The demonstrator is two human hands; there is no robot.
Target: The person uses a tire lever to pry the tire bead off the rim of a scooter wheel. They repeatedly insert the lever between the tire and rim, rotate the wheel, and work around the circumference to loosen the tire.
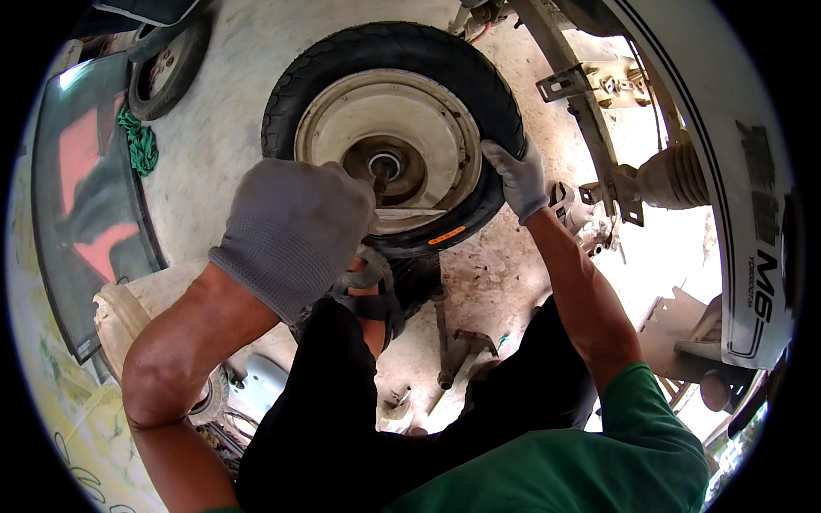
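A wheel (389, 94) with a black tyre and a dusty pale metal rim stands in front of me, its round hub opening facing me. My left hand (299, 218), in a grey knit glove, is closed in a fist before the rim's lower left. A dark metal rod (381, 178) runs from that fist toward the hub's centre; the fist hides its other end. My right hand (519, 175), gloved the same way, grips the tyre's right side, thumb on the sidewall. Below, an orange label (446, 235) marks the tyre.
A white vehicle panel (744, 248) with black stripes and a metal frame (590, 120) with a ribbed boot (676, 177) stand at right. At left a glass pane (90, 188) leans near a green cloth (138, 143) and another wheel (168, 68). My sandalled foot (376, 295) is under the tyre.
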